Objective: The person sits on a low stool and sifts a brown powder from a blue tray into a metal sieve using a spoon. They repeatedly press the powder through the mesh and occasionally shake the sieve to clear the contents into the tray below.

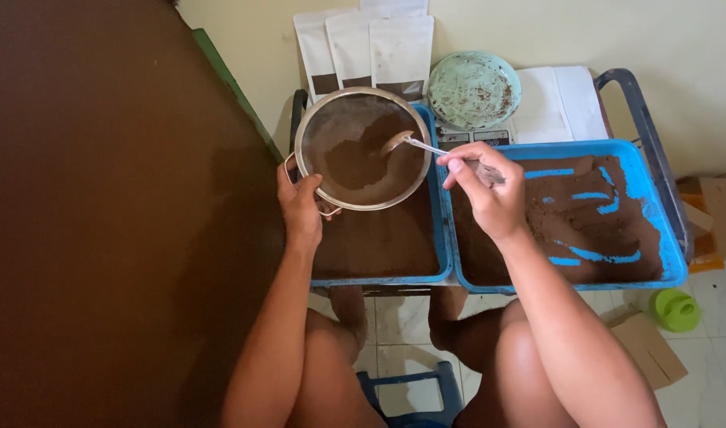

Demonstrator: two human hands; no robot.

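My left hand [301, 204] grips the near rim of a round metal sieve [331, 119] that holds a heap of brown powder [361, 166]. The sieve hangs over the left blue tray [443, 238], which is full of brown powder. My right hand [482, 186] holds a metal spoon [414, 143] by its handle, with the bowl of the spoon inside the sieve above the powder. Under that hand lies the right blue tray [656, 206], where brown powder is spread thin with bare blue streaks showing.
Both trays rest on a cart with a blue-grey handle [644, 119]. Behind them lean three white pouches [367, 51], a pale green plate [474, 89] and white sheets [557, 103]. A green lid [678, 309], cardboard pieces [652, 349] and a blue stool [414, 388] are on the tiled floor.
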